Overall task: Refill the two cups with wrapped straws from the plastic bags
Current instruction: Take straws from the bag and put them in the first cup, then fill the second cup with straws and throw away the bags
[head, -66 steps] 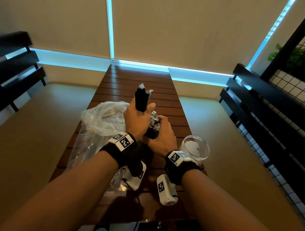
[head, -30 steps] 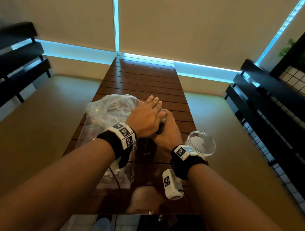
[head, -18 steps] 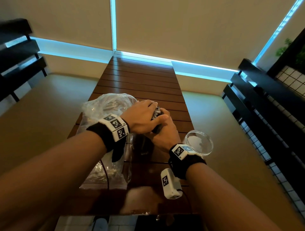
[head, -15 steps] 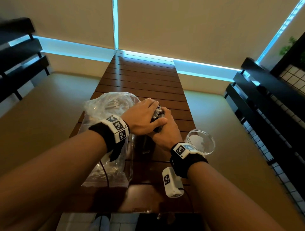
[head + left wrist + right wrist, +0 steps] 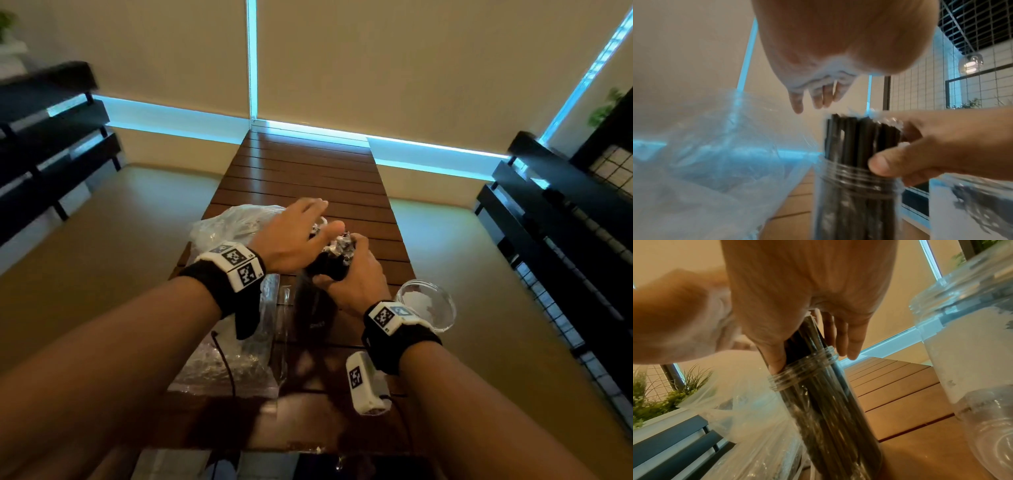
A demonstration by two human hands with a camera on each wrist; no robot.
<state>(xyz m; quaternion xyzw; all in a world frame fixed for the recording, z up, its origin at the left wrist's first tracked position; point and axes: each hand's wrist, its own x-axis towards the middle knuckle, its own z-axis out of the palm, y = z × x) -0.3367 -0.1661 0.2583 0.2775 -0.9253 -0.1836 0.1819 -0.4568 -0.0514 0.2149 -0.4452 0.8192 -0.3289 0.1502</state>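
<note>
A clear cup [image 5: 315, 308] full of black wrapped straws [image 5: 337, 248] stands mid-table. My right hand [image 5: 352, 281] grips the straw bundle just above the cup's threaded rim [image 5: 803, 368], thumb on the near side [image 5: 885, 164]. My left hand [image 5: 294, 236] hovers just over the straw tops with straight fingers [image 5: 813, 99], holding nothing. A second clear cup [image 5: 426, 305] with white wrapped straws [image 5: 962, 353] stands to the right. A crumpled clear plastic bag [image 5: 233, 226] lies left of the cups.
The slatted wooden table [image 5: 308, 171] runs away from me toward the window blinds. Black slatted benches stand at the left [image 5: 51, 154] and right [image 5: 565, 205]. More flat plastic bag [image 5: 222, 373] lies near the table's front edge.
My left hand held a straw bundle up, pressed it down into the cup, and has now lifted off with straight fingers. My right hand kept gripping the straws at the cup.
</note>
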